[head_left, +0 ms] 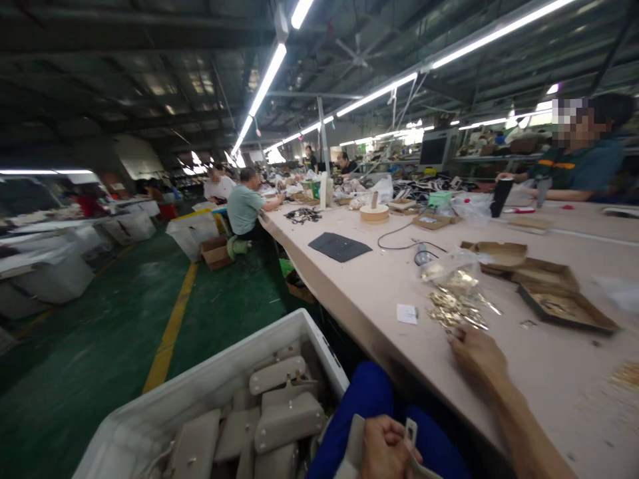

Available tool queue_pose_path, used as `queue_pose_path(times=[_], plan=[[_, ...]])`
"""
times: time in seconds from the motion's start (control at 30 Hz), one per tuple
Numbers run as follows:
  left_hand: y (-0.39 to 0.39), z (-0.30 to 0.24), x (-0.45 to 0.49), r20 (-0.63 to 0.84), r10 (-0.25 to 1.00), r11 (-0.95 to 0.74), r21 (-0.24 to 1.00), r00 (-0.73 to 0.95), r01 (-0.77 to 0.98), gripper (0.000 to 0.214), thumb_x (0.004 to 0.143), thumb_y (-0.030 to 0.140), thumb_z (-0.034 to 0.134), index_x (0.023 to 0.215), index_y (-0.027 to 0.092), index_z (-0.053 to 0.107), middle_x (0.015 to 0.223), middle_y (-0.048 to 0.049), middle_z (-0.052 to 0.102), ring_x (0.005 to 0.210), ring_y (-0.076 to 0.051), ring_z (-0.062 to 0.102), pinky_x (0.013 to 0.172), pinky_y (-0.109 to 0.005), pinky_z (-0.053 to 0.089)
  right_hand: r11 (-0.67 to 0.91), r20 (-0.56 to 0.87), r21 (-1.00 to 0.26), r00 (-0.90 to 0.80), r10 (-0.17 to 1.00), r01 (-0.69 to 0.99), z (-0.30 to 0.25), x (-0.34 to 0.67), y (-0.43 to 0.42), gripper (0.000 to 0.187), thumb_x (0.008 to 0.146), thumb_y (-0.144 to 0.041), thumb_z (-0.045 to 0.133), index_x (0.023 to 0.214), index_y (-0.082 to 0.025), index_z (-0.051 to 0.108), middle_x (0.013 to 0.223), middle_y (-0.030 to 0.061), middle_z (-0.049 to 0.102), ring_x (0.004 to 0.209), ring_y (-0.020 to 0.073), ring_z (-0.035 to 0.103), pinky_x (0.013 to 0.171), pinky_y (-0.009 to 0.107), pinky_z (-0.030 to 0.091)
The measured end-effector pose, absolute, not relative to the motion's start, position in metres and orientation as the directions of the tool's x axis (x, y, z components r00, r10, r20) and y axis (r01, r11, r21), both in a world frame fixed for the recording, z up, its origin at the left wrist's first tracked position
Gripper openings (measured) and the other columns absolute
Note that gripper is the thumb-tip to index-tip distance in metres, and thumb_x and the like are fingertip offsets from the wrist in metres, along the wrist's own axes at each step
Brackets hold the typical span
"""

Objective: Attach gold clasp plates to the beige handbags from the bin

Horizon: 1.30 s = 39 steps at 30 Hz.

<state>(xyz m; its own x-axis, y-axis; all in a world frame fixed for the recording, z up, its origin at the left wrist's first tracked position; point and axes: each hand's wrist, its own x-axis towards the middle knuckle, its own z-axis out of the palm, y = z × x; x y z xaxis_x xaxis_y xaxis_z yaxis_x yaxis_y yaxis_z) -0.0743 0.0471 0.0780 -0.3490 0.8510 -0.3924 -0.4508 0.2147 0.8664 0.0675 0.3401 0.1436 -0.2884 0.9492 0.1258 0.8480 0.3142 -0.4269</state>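
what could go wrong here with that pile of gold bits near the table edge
The right hand picks at the loose gold hardware lying close to the near edge of the table; a sweep could knock pieces onto the floor. The left hand grips the beige piece low over the lap, where a dropped part might fall unnoticed.

**Inspector A:** Any legible writing at this station?

**Inspector B:** None. The white slip (pixel 407 313) on the table (pixel 359 293) is too small and blurred to read.

**Inspector A:** The tag (pixel 411 432) in the left hand (pixel 384 451)?

**Inspector B:** No characters can be made out. The cardboard trays (pixel 566 306) and the white bin (pixel 210 386) show plain faces.

**Inspector A:** Floor markings?

**Inspector B:** One yellow line (pixel 170 332), with no lettering on it.
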Motion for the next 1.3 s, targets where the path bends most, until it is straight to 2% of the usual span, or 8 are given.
queue_pose_path(times=[0.07,0.2,0.63,0.83,0.93,1.03,1.2,1.3], plan=[[0.045,0.072,-0.065,-0.317,0.866,0.171,0.915,-0.387,-0.366,0.061,0.06,0.074,0.087,0.082,0.023,0.061,0.074,-0.0127,0.076,0.033,-0.012,0.05,0.034,-0.025,0.031,0.216,-0.04,-0.372,-0.248,0.968,0.903,0.167,0.057,0.328,0.021,0.079,-0.025,0.058,0.09,-0.018,0.074,0.103,0.0165,0.075,0.098,0.0305,0.071,0.08,0.035,0.052],[0.048,0.07,-0.063,-0.275,0.879,0.169,0.944,-0.39,-0.283,0.06,0.069,0.07,0.08,0.084,0.016,0.062,0.074,-0.013,0.077,0.033,-0.011,0.053,0.034,-0.022,0.033,0.135,-0.073,-0.331,-0.168,0.983,0.934,0.182,0.043,0.324,0.026,0.074,-0.016,0.062,0.096,-0.02,0.076,0.103,0.0128,0.076,0.097,0.0257,0.071,0.075,0.028,0.05],[0.045,0.076,-0.067,-0.278,0.889,0.163,0.934,-0.363,-0.317,0.053,0.073,0.061,0.08,0.088,0.014,0.061,0.077,-0.0127,0.078,0.033,-0.01,0.054,0.033,-0.021,0.032,0.022,-0.099,-0.372,-0.063,0.993,0.928,0.179,0.033,0.325,0.036,0.074,-0.015,0.064,0.108,-0.014,0.071,0.113,0.0228,0.071,0.107,0.0352,0.07,0.086,0.04,0.056],[0.046,0.073,-0.067,-0.272,0.881,0.152,0.938,-0.386,-0.312,0.051,0.072,0.059,0.081,0.088,0.014,0.062,0.077,-0.0129,0.078,0.033,-0.012,0.055,0.034,-0.022,0.035,0.082,-0.018,-0.509,-0.106,0.994,0.857,0.184,0.04,0.316,0.02,0.077,-0.019,0.06,0.091,-0.019,0.074,0.096,0.0128,0.074,0.095,0.0277,0.069,0.079,0.034,0.052],[0.043,0.079,-0.069,-0.273,0.881,0.166,0.943,-0.386,-0.289,0.043,0.075,0.051,0.079,0.086,0.013,0.063,0.075,-0.0125,0.078,0.035,-0.012,0.056,0.035,-0.022,0.037,0.167,0.102,-0.691,-0.134,0.986,0.703,0.184,0.051,0.286,0.025,0.085,-0.035,0.059,0.097,-0.017,0.073,0.094,0.0091,0.073,0.085,0.0212,0.066,0.073,0.029,0.051],[0.039,0.086,-0.07,-0.275,0.882,0.172,0.944,-0.383,-0.282,0.035,0.076,0.044,0.079,0.086,0.013,0.064,0.073,-0.0117,0.077,0.037,-0.012,0.058,0.037,-0.02,0.039,0.249,0.211,-0.917,-0.151,0.966,0.312,0.176,0.062,0.233,0.039,0.082,-0.051,0.071,0.096,-0.014,0.073,0.085,0.0069,0.069,0.069,0.0166,0.059,0.06,0.027,0.049],[0.038,0.083,-0.071,-0.277,0.893,0.182,0.943,-0.354,-0.279,0.031,0.08,0.039,0.078,0.088,0.011,0.068,0.076,-0.0126,0.079,0.039,-0.012,0.061,0.037,-0.019,0.041,0.036,0.036,-0.999,-0.198,0.98,-0.003,0.145,0.063,0.14,0.05,0.078,-0.045,0.082,0.117,-0.017,0.07,0.072,-0.0012,0.061,0.057,0.0115,0.051,0.052,0.024,0.043],[0.038,0.077,-0.07,-0.263,0.903,0.169,0.945,-0.339,-0.281,0.034,0.081,0.042,0.08,0.09,0.011,0.068,0.075,-0.012,0.078,0.039,-0.013,0.061,0.036,-0.019,0.04,-0.035,-0.033,-0.999,-0.239,0.97,-0.002,0.123,0.06,0.113,0.055,0.079,-0.046,0.082,0.123,-0.017,0.07,0.077,0.0005,0.064,0.058,0.012,0.053,0.052,0.025,0.044]])
